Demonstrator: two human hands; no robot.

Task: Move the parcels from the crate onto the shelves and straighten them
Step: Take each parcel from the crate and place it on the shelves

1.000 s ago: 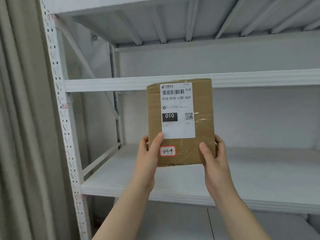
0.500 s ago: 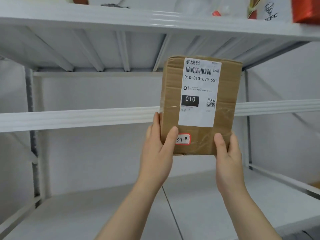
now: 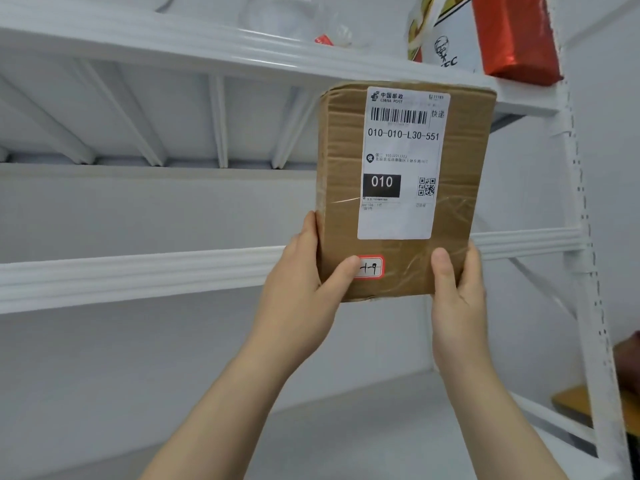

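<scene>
The left hand [image 3: 301, 289] and the right hand [image 3: 457, 299] both gripped the parcel [image 3: 405, 188] low down. It would likely sit best flat on the shelf [image 3: 138, 275], label facing out.

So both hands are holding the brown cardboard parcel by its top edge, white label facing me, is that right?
No. The head view shows the left hand and right hand holding the brown cardboard parcel by its bottom corners, not its top edge. The white label does face you.

KFC bag [image 3: 450, 46] — red packet [image 3: 514, 36] just beside; overlapping
</scene>
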